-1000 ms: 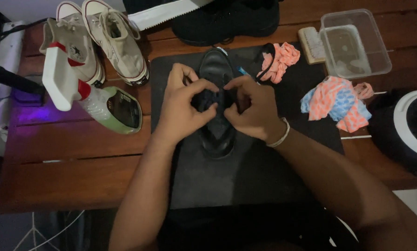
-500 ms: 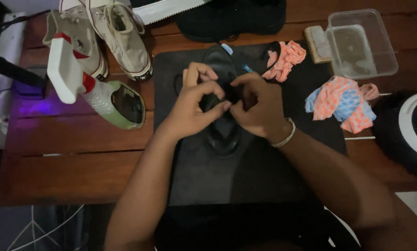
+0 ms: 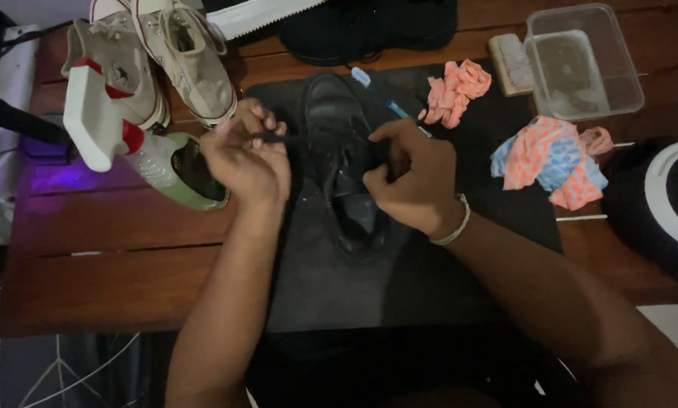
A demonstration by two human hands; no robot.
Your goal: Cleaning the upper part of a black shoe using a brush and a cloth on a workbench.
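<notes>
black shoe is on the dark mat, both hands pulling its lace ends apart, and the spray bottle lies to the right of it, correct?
Not quite: in the head view the spray bottle lies to the left of the black shoe, beside the white sneakers. The rest holds: shoe on the dark mat, left hand and right hand pulling the lace.

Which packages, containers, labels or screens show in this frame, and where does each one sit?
Spray bottle: lying on its side left of the left hand; clear greenish body with a dark label, white trigger head, red collar.
Plastic tub: top right on the table; clear, rectangular, no lid.
No screens or signs show.
</notes>
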